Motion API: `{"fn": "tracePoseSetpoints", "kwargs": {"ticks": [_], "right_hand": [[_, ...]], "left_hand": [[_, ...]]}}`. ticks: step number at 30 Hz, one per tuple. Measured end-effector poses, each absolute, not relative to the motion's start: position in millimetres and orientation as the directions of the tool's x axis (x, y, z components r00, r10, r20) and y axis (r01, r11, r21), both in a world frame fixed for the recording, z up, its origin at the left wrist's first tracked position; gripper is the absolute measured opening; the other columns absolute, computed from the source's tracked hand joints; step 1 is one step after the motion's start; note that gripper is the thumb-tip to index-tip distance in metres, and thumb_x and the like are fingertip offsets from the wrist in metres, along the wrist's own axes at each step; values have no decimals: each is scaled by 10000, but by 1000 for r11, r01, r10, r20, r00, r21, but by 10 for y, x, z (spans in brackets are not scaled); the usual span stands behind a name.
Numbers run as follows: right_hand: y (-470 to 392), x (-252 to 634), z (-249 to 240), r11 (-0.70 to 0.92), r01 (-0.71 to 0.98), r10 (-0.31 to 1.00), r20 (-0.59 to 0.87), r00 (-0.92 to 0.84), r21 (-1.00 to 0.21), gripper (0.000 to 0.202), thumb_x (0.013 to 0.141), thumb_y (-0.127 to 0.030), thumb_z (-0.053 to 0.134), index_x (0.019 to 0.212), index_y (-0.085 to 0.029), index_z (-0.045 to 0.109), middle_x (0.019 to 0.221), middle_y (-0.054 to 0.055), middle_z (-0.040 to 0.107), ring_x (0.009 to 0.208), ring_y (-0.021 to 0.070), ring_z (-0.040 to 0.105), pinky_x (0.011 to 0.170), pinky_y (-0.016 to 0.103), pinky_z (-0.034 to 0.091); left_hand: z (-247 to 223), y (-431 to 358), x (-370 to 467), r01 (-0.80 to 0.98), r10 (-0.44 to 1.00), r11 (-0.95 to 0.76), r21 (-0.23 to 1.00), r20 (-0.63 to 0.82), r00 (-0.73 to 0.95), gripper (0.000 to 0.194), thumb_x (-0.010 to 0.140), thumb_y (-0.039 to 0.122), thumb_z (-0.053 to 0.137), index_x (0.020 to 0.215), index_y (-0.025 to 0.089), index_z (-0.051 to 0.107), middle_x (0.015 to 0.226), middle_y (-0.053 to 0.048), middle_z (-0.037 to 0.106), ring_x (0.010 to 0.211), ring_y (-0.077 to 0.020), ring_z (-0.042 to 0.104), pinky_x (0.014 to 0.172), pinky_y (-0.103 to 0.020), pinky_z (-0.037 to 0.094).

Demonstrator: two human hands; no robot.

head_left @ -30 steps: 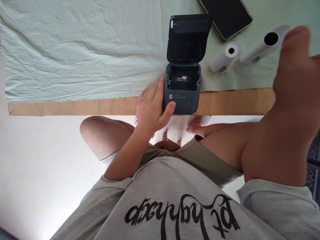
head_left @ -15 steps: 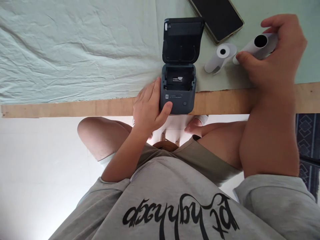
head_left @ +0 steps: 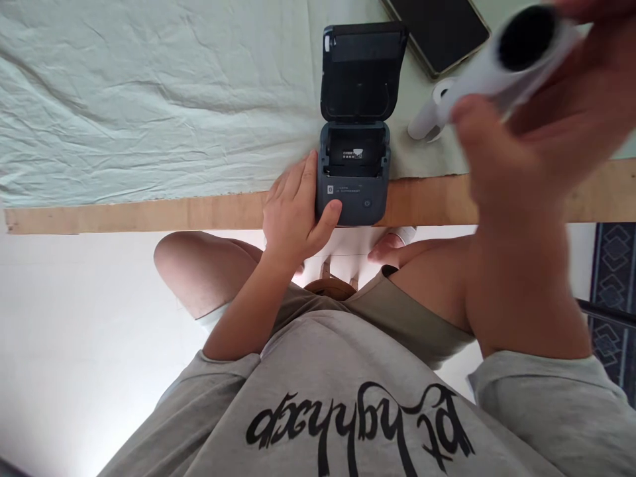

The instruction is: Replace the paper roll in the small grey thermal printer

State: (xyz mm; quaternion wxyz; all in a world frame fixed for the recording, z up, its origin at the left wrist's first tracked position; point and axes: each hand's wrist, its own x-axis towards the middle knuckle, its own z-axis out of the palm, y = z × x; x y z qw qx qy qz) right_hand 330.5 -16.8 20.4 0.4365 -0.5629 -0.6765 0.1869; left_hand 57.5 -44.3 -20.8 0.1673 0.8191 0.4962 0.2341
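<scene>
A small dark blue-grey label printer (head_left: 354, 205) stands at the table's front edge with its lid (head_left: 362, 73) raised and its paper bay showing. My left hand (head_left: 295, 212) grips the printer's left side, fingers along the wall and thumb on the front corner. Up at the right, close to the camera, my right hand (head_left: 536, 146) holds a white paper roll (head_left: 479, 76), its dark hollow core facing up. The hand is blurred by motion. Behind that roll, a second white paper roll (head_left: 422, 124) with a narrower core stands on the cloth, partly covered.
A black phone (head_left: 442, 33) lies on the cloth behind the rolls. The pale green cloth (head_left: 149, 99) is wrinkled on the left. A bare wooden strip (head_left: 149, 213) forms the table's front edge, with my legs below it.
My right hand has lifted the wider-cored paper roll off the cloth, up toward the camera. My left hand stays on the printer, which has hardly moved.
</scene>
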Motion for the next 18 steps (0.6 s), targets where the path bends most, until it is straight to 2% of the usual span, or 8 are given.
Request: {"fn": "tracePoseSetpoints", "kwargs": {"ticks": [1, 2, 3, 5, 7, 9, 13, 18], "right_hand": [[-204, 3122, 253, 360, 642, 859, 509, 55, -677, 373, 943, -393, 556, 1285, -244, 547, 1204, 98, 626, 1148, 297, 635, 887, 450, 510], [-232, 2960, 300, 431, 680, 825, 565, -30, -593, 314, 894, -292, 609, 1206, -247, 612, 1157, 81, 674, 1104, 269, 654, 889, 426, 529], [-248, 2827, 341, 480, 708, 796, 597, -102, -518, 316, 845, -219, 627, 1159, -249, 647, 1109, 68, 708, 1089, 256, 658, 886, 407, 540], [-244, 2671, 397, 477, 739, 810, 564, -160, -476, 366, 814, -151, 592, 1157, -271, 645, 1082, 40, 740, 1044, 228, 686, 854, 375, 559], [-204, 2637, 410, 434, 765, 861, 470, -197, -476, 380, 822, -156, 570, 1174, -291, 616, 1105, 22, 750, 1030, 223, 715, 858, 382, 568], [-154, 2665, 388, 392, 801, 896, 385, -221, -453, 301, 844, -194, 572, 1126, -290, 606, 1105, 16, 757, 1000, 228, 730, 871, 404, 564], [-103, 2706, 322, 358, 852, 906, 363, -219, -381, 158, 885, -258, 566, 1036, -266, 610, 1062, 10, 772, 905, 217, 722, 854, 404, 551], [-118, 2682, 331, 343, 824, 930, 285, -231, -451, 82, 913, -260, 567, 981, -298, 594, 1034, -7, 785, 974, 236, 737, 905, 424, 545]], "left_hand": [[-210, -441, 574, 736, 891, -453, 504, 220, 398, 879, 1032, 736, 168, 1598, 116, 428, 1525, -218, 588, 1414, -390, 563, 1183, -512, 431], [-211, -439, 574, 737, 890, -455, 500, 223, 398, 878, 1034, 733, 168, 1597, 111, 427, 1526, -220, 587, 1413, -391, 564, 1184, -514, 431], [-212, -438, 574, 739, 888, -458, 495, 227, 399, 882, 1036, 730, 166, 1594, 99, 427, 1525, -225, 586, 1411, -391, 565, 1185, -513, 431], [-212, -436, 577, 741, 885, -465, 485, 234, 403, 891, 1041, 726, 159, 1585, 76, 432, 1518, -235, 590, 1410, -388, 569, 1183, -507, 436], [-210, -436, 580, 741, 883, -470, 479, 239, 405, 892, 1044, 722, 155, 1574, 63, 439, 1507, -238, 598, 1409, -381, 574, 1181, -497, 441], [-206, -439, 582, 740, 883, -470, 480, 238, 405, 884, 1045, 723, 155, 1571, 72, 440, 1502, -233, 603, 1410, -374, 575, 1184, -491, 439], [-190, -446, 585, 736, 886, -462, 495, 224, 406, 876, 1040, 733, 146, 1583, 105, 423, 1526, -221, 590, 1436, -369, 557, 1204, -500, 420], [-161, -456, 598, 735, 887, -461, 498, 220, 406, 884, 1038, 735, 135, 1576, 100, 434, 1526, -221, 591, 1443, -360, 554, 1209, -484, 414]]}}
